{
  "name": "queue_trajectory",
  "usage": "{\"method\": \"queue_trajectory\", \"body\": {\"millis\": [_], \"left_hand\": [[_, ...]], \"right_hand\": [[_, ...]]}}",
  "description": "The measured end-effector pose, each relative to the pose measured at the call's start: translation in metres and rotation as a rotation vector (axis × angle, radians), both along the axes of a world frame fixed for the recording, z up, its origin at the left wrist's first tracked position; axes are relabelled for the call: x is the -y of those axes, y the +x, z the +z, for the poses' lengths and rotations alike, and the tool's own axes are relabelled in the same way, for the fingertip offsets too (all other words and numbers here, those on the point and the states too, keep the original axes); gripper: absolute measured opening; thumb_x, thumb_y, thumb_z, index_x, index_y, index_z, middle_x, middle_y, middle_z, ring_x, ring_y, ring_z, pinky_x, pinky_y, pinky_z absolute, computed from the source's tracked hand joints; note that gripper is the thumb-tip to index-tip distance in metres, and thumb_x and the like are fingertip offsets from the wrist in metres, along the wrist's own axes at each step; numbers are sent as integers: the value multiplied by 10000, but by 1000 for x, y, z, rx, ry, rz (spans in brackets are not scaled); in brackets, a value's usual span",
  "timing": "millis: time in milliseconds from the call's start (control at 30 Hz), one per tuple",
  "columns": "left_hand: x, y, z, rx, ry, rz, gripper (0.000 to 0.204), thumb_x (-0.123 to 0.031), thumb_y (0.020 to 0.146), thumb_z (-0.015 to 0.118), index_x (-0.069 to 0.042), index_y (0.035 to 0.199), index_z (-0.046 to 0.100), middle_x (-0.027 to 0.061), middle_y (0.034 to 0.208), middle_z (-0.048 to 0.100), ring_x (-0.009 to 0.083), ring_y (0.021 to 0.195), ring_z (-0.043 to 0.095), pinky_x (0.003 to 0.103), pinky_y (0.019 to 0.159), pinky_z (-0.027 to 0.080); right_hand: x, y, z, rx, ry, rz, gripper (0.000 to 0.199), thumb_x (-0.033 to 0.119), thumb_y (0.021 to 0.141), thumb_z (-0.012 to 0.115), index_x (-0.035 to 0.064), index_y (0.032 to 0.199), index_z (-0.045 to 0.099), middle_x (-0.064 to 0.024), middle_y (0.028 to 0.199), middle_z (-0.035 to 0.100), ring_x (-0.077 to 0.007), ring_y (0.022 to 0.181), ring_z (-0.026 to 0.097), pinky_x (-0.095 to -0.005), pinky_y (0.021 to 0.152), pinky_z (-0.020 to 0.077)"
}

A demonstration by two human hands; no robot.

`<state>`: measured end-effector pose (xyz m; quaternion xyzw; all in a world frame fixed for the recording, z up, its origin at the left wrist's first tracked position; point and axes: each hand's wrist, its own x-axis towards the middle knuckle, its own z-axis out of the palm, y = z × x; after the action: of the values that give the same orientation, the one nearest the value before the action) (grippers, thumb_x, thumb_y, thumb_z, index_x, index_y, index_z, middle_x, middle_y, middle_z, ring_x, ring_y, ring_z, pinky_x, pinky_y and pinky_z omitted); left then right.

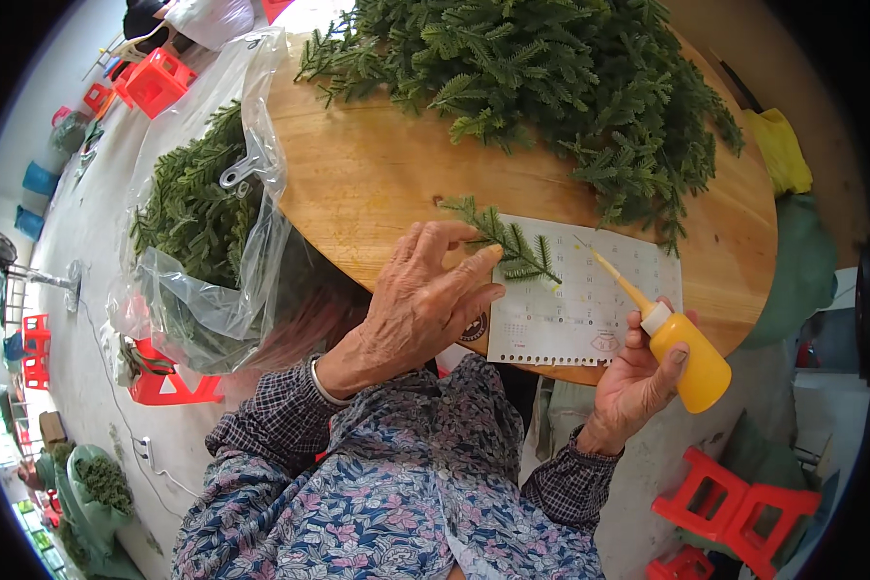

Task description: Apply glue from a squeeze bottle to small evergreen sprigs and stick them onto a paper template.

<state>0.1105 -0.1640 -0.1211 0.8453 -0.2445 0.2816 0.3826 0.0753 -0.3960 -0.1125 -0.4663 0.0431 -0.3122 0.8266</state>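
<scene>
In my right hand (638,382) is a yellow squeeze bottle (691,362) with a white collar and a long thin nozzle. It tilts so that the fine tip points up and left over the paper. My left hand (425,290) is back-up at the table's near edge, fingers bent and apart. Its fingertips reach a small green artificial fir sprig (514,249); whether they touch it I cannot tell. The sprig's stem end points toward the bottle. Under it lies a white printed calendar sheet (590,324) with a perforated near edge.
A large heap of green fir sprigs (541,72) covers the far side of the round wooden table (358,193). Left of it, a clear plastic bag (203,329) holds more sprigs (198,198). Red stools (735,507) stand lower right, and a cable (116,387) runs along the floor at left.
</scene>
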Motion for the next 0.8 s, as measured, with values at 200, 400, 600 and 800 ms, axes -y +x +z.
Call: {"method": "queue_trajectory", "body": {"millis": [200,400,600,800], "left_hand": [[3,10,-4,11,128,18,281,-38,761,693,-61,1040,678,87,1013,590,200,762,532,299,658,460],[6,20,-3,70,169,25,289,-33,727,656,-81,1013,649,33,947,533,175,791,517,290,685,433],[23,9,2,69,-55,-73,186,-20,751,668,-47,935,671,39,920,565,173,740,519,281,664,436],[25,11,-7,40,-29,-138,144,-24,765,685,-10,908,689,74,969,587,194,766,530,291,678,454]], "right_hand": [[-1,3,0,-9,-5,-12,483,294,887,671,11,1240,505,-210,1145,605,-222,796,631,-220,669,510],[2,2,-2,-10,56,-4,497,284,860,701,37,1246,509,-185,1128,615,-248,805,653,-235,696,535],[1,0,-1,-2,90,-2,484,291,871,688,35,1242,512,-189,1126,618,-246,797,656,-236,697,538],[1,-1,-2,1,102,2,486,294,877,680,31,1246,506,-191,1130,619,-245,791,657,-234,699,542]]}}
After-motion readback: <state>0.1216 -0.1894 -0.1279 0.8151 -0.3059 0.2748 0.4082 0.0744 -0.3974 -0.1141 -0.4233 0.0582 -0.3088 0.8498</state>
